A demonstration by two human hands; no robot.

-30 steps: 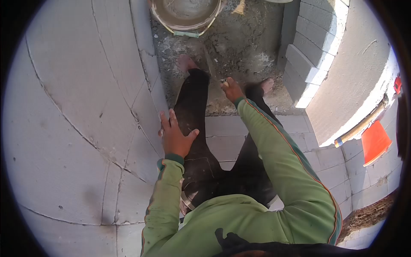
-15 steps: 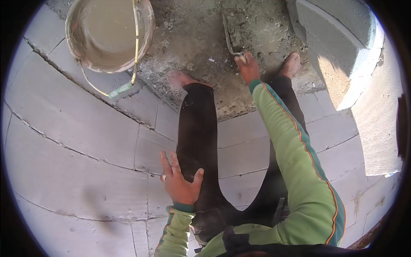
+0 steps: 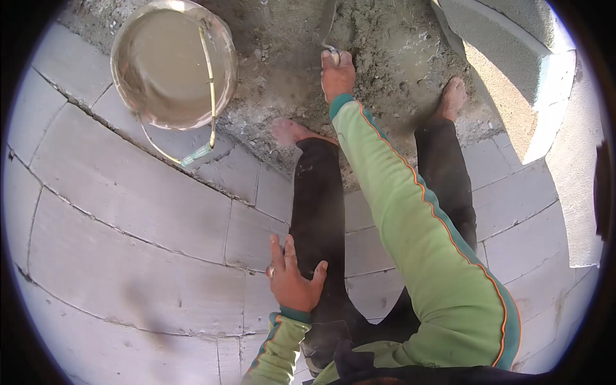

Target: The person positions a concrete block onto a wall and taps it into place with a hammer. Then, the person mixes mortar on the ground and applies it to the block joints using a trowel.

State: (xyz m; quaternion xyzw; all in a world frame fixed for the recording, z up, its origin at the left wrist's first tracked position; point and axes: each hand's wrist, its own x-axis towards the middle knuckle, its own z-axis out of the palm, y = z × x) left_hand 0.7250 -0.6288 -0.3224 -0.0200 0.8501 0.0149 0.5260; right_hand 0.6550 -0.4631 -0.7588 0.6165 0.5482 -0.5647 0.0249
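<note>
My right hand (image 3: 338, 76) is closed around the handle of a trowel (image 3: 331, 25), whose thin blade points up and away over the rough wet ground (image 3: 391, 51). Much of the blade blends into the mud. My left hand (image 3: 297, 282), with a ring on one finger, rests on my left thigh with its fingers apart and nothing in it. To the upper left stands a round bucket (image 3: 117, 70) of grey-brown slurry, its handle hanging over the near side.
A pale block wall (image 3: 128, 192) with dark joints fills the left. Blocks (image 3: 513, 199) also lie beneath and between my legs. At the upper right, a grey block structure (image 3: 507, 51) has a sunlit edge. My bare feet (image 3: 452, 96) are on the ground.
The view has swung toward the bucket, which now shows whole. My right hand with the trowel has moved left and farther out. My left hand stays on the thigh.
</note>
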